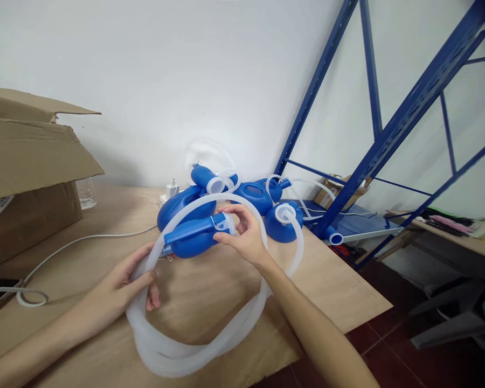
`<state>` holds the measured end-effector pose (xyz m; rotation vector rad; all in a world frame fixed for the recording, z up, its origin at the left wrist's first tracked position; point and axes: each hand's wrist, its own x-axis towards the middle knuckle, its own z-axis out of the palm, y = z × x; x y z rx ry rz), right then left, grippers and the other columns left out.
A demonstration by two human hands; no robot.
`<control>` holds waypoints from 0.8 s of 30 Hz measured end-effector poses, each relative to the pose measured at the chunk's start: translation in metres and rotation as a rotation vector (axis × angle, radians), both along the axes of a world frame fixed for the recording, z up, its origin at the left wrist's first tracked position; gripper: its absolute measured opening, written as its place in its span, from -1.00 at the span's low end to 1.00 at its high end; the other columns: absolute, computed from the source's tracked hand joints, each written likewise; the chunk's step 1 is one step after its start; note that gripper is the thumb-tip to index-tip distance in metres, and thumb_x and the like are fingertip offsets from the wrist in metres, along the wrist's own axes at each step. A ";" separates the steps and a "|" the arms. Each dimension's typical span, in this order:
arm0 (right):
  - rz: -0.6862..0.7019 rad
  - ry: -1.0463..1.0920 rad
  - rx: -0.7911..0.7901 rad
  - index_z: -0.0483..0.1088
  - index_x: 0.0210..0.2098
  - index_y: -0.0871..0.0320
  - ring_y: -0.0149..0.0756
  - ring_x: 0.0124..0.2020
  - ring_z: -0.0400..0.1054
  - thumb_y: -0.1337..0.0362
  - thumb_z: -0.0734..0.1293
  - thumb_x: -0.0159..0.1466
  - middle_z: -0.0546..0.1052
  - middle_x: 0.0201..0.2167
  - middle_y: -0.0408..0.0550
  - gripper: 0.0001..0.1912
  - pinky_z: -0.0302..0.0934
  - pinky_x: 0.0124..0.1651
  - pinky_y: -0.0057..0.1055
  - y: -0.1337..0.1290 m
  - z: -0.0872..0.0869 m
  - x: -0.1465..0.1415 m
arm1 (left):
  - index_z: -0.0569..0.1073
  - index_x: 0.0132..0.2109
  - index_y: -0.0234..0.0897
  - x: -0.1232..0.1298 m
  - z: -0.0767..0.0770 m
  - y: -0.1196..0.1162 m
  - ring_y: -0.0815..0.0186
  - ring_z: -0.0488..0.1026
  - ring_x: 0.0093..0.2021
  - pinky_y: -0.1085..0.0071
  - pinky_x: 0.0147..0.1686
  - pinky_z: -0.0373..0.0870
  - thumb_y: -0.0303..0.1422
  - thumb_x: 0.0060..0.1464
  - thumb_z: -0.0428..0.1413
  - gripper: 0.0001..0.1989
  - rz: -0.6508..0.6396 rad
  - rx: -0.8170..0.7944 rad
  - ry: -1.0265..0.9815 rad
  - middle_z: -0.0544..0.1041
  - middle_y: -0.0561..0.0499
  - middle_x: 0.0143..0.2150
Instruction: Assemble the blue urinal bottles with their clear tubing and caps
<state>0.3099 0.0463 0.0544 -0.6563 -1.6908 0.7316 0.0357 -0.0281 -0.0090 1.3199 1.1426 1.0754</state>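
Observation:
A long translucent white corrugated tube (194, 353) loops over the wooden table (339, 302). My left hand (133, 280) grips the tube on its left side, fingers wrapped around it. My right hand (244, 231) holds the neck of a blue breathing bag (194, 237) where the tube's end meets its white connector. The bag lies tilted just above the table, in front of a pile of several more blue bags (258, 194) with white fittings and thin clear lines.
An open cardboard box (28, 178) stands at the left. A white cable (84, 240) runs across the table toward a charger (172, 188) by the wall. A blue metal rack (388, 134) rises at the right, with a low cluttered shelf (448, 231) behind it.

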 end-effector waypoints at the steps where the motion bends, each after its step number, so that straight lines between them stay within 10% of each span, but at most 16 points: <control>1: -0.036 0.003 0.019 0.45 -0.08 0.04 -0.06 0.11 0.46 0.02 0.59 0.08 0.55 0.03 0.02 -0.50 0.47 0.01 -0.19 0.000 0.002 0.001 | 0.15 0.46 -0.04 0.001 0.000 0.000 0.18 0.56 -0.53 0.31 -0.50 0.52 -0.07 0.19 0.21 -0.23 -0.030 -0.024 -0.009 0.66 -0.01 -0.33; 4: -0.219 0.050 0.111 0.49 -0.06 0.05 -0.12 0.04 0.50 0.08 0.51 0.20 0.60 0.00 0.00 -0.64 0.46 0.00 -0.22 0.000 0.009 0.005 | 0.06 0.47 0.05 0.002 0.007 0.001 0.27 0.54 -0.50 0.34 -0.49 0.50 -0.07 0.16 0.23 -0.17 -0.068 -0.071 -0.027 0.62 -0.03 -0.04; 8: -0.446 0.190 0.266 0.55 -0.10 0.06 -0.18 -0.05 0.52 0.13 0.42 0.30 0.65 -0.10 -0.04 -0.78 0.43 -0.05 -0.26 0.003 0.021 0.012 | 0.14 0.46 -0.06 0.004 0.017 -0.002 0.28 0.42 -0.50 0.45 -0.53 0.36 -0.03 0.10 0.26 -0.14 -0.074 -0.127 0.027 0.47 0.14 -0.47; 12: -0.549 0.250 0.333 0.55 -0.12 0.10 -0.19 -0.07 0.53 0.14 0.37 0.35 0.66 -0.13 -0.04 -0.79 0.38 0.04 -0.23 0.015 0.033 0.022 | 0.36 0.34 -0.09 0.007 0.020 -0.006 0.33 0.34 -0.51 0.46 -0.54 0.31 -0.03 0.05 0.30 -0.26 -0.074 -0.167 -0.018 0.44 0.12 -0.47; 20: -0.822 0.419 0.311 0.46 -0.13 0.15 -0.19 0.00 0.45 0.05 0.34 0.31 0.56 -0.13 -0.04 -0.70 0.27 0.23 -0.11 0.052 0.059 0.061 | 0.46 0.22 -0.12 0.000 0.016 0.000 0.32 0.40 -0.43 0.37 -0.41 0.40 -0.02 0.07 0.32 -0.38 -0.100 -0.158 -0.166 0.49 0.05 -0.32; 24: -0.859 0.555 0.119 0.31 0.00 0.09 -0.16 0.04 0.43 -0.03 0.23 0.36 0.47 -0.01 -0.01 -0.62 0.43 0.01 -0.09 0.065 0.080 0.091 | 0.51 0.16 -0.20 -0.003 0.011 0.002 0.31 0.38 -0.44 0.34 -0.40 0.39 0.01 0.11 0.27 -0.43 -0.064 -0.161 -0.109 0.44 0.06 -0.38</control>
